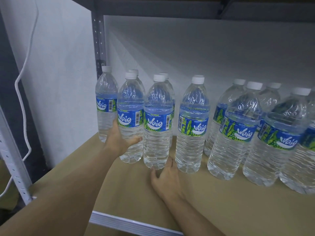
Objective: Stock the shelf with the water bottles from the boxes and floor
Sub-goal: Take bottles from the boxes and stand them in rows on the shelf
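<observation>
Step in hand, as I read it: squaring up 2 front-row bottles on the shelf (119,193). The left hand (119,139) has its fingers wrapped round the lower body of the left bottle (130,106), thumb showing on the near side. The right hand (163,176) sits low on the shelf, thumb and fingers cupping the base of the middle bottle (156,126). Its fingertips are partly hidden behind the base, so can't judge how tight the hold is. Both bottles are upright, touching or v. nearly so, w/ the back-row bottles (134,71) just behind in the far-left corner.

To do it well:
- Slide, don't lift. Push from low down so the tall bodies don't tip.
- Go easy on the squeeze; the thin walls will prob. dent.
- Close them up vs. the back row & each other, labels facing near.
- Watch the next bottle (192,126), just right of the right hand: easy to knock w/ the wrist.

The right-hand group (237,130) stands apart; the gap betw. could take more stock. Boxes & floor not in view.
</observation>
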The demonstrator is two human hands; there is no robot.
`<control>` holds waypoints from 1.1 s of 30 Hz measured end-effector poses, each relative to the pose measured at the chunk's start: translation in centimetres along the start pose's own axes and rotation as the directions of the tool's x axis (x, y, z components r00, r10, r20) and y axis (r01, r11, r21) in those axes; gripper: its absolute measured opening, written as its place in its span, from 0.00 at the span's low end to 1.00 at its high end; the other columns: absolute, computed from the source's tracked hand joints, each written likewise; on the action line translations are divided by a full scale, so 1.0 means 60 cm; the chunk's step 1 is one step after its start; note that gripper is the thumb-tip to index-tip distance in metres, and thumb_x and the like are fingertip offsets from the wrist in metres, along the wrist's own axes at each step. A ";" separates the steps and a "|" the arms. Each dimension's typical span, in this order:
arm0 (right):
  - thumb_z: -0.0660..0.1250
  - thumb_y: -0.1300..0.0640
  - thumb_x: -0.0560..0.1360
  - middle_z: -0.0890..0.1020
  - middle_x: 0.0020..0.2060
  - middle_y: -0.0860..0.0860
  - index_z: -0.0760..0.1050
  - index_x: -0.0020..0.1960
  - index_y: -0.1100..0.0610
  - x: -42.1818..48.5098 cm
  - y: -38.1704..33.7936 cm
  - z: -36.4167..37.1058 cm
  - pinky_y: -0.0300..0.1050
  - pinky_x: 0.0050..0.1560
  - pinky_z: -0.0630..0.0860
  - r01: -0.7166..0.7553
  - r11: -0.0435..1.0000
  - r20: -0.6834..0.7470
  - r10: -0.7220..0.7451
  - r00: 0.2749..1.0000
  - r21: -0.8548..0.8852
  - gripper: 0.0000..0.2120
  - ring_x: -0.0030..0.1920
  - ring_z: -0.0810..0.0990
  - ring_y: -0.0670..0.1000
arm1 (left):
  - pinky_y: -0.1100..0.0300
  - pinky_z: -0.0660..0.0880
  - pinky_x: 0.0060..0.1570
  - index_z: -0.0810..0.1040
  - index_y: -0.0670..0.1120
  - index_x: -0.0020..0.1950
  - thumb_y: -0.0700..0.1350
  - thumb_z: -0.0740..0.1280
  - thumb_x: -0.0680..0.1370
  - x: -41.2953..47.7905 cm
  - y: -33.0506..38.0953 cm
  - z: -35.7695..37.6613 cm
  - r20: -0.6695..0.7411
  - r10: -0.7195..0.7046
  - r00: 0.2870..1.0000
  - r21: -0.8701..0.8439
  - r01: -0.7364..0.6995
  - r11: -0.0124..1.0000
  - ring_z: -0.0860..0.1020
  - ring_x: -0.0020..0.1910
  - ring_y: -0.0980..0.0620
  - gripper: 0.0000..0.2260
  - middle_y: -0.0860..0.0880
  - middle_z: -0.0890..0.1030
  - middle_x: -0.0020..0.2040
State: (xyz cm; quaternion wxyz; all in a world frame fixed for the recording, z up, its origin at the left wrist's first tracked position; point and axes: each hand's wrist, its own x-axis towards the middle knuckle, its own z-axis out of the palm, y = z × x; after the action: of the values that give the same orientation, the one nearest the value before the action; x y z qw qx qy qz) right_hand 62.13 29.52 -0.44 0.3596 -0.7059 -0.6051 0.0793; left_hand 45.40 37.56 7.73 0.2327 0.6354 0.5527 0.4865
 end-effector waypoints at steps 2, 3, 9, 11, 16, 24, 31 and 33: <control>0.62 0.42 0.74 0.67 0.70 0.54 0.59 0.75 0.59 0.000 0.000 -0.001 0.46 0.65 0.70 0.001 1.000 -0.005 -0.001 1.000 -0.016 0.35 0.69 0.68 0.55 | 0.55 0.66 0.64 0.57 0.50 0.75 0.50 0.81 0.64 -0.005 0.001 0.003 -0.038 -0.010 0.999 0.011 0.010 1.000 0.71 0.67 0.50 0.47 0.53 0.72 0.68; 0.62 0.42 0.74 0.67 0.69 0.54 0.60 0.74 0.58 0.000 0.001 -0.002 0.46 0.64 0.71 0.000 1.000 -0.009 0.000 1.000 -0.023 0.35 0.69 0.68 0.54 | 0.54 0.67 0.64 0.57 0.50 0.75 0.50 0.81 0.65 -0.007 0.003 0.004 -0.053 -0.012 0.998 0.016 0.013 1.000 0.71 0.67 0.49 0.46 0.53 0.73 0.68; 0.63 0.43 0.74 0.68 0.69 0.53 0.61 0.73 0.57 0.000 0.001 -0.004 0.46 0.63 0.71 0.000 1.000 -0.010 0.000 1.000 -0.029 0.33 0.68 0.69 0.54 | 0.52 0.67 0.65 0.57 0.50 0.75 0.51 0.81 0.64 -0.007 0.006 0.003 -0.054 -0.019 0.998 0.027 0.021 0.999 0.71 0.68 0.49 0.46 0.52 0.72 0.69; 0.63 0.43 0.74 0.68 0.68 0.53 0.61 0.73 0.57 0.000 0.000 -0.003 0.46 0.62 0.71 -0.008 1.000 -0.009 0.007 1.000 -0.025 0.33 0.68 0.69 0.54 | 0.55 0.66 0.64 0.56 0.49 0.75 0.50 0.81 0.65 -0.007 0.007 0.001 -0.024 -0.018 1.000 0.021 0.018 1.000 0.70 0.67 0.49 0.46 0.52 0.72 0.68; 0.63 0.43 0.73 0.69 0.67 0.54 0.62 0.72 0.59 0.000 -0.003 -0.003 0.48 0.63 0.72 -0.017 1.000 -0.013 0.016 1.000 -0.005 0.34 0.68 0.69 0.55 | 0.55 0.65 0.66 0.54 0.48 0.75 0.50 0.80 0.66 -0.011 0.008 0.000 0.021 -0.036 0.999 0.020 0.036 0.999 0.69 0.68 0.50 0.47 0.52 0.70 0.70; 0.60 0.41 0.76 0.77 0.59 0.58 0.65 0.71 0.59 -0.013 -0.025 -0.033 0.50 0.52 0.75 -0.089 0.994 -0.036 0.087 0.996 -0.059 0.30 0.59 0.78 0.60 | 0.57 0.68 0.60 0.64 0.44 0.72 0.54 0.75 0.71 -0.098 -0.005 -0.027 0.085 -0.159 0.984 0.282 0.129 0.951 0.71 0.67 0.47 0.35 0.46 0.71 0.68; 0.62 0.49 0.76 0.83 0.53 0.49 0.78 0.58 0.49 -0.101 -0.079 -0.088 0.49 0.46 0.76 0.101 0.983 -0.141 -0.123 0.982 -0.152 0.13 0.51 0.82 0.57 | 0.60 0.71 0.45 0.75 0.54 0.51 0.50 0.70 0.75 -0.222 0.011 -0.129 0.114 -0.061 0.992 0.350 0.017 0.936 0.75 0.36 0.56 0.06 0.56 0.77 0.37; 0.64 0.52 0.75 0.83 0.50 0.48 0.79 0.55 0.50 -0.137 -0.101 -0.095 0.49 0.45 0.75 0.172 0.980 -0.131 -0.185 0.974 -0.103 0.10 0.50 0.82 0.57 | 0.60 0.71 0.43 0.75 0.54 0.52 0.49 0.69 0.76 -0.260 0.005 -0.170 0.134 -0.045 0.990 0.340 -0.003 0.940 0.77 0.37 0.57 0.06 0.55 0.77 0.38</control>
State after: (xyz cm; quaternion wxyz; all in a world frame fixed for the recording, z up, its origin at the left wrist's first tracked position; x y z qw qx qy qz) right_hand 58.31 19.73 4.73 0.3742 -0.6680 -0.6424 -0.0310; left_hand 37.92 20.52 6.60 0.1629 0.6926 0.6172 0.3359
